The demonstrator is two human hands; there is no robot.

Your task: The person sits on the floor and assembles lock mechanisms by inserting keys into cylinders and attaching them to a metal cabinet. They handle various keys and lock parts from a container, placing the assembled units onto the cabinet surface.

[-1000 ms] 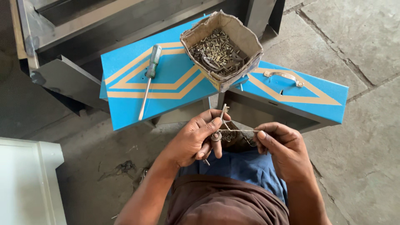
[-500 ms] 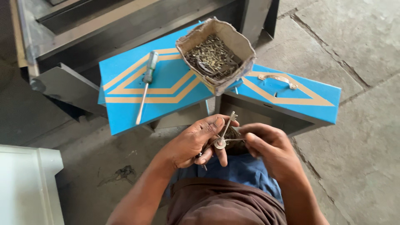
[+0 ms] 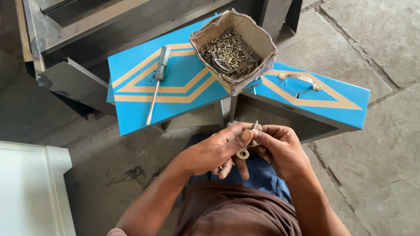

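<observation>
We had both hands together over our lap, fingers closed on small hardware. Our left hand (image 3: 218, 150) pinched a small metal ring piece (image 3: 243, 153) between thumb and fingers, and our right hand (image 3: 280, 148) pinched a thin metal pin (image 3: 255, 126) that stood up between the two thumbs. The parts touched, but how they joined was hidden by the fingers.

Just beyond the hands lay a blue metal box with tan stripes, its two lid panels (image 3: 175, 87) spread open. On the panel ahead of the left hand rested a screwdriver (image 3: 156, 83) with a green handle. Ahead of both hands, on the middle of the box, sat a worn cardboard box (image 3: 234, 48) full of small screws and fittings. A metal handle (image 3: 300, 79) was fixed to the panel ahead of the right hand.

To do this fitting well, we judged it best to keep the ring steady in the left hand and feed the pin straight, holding the work low over the lap so a dropped part stayed close.
</observation>
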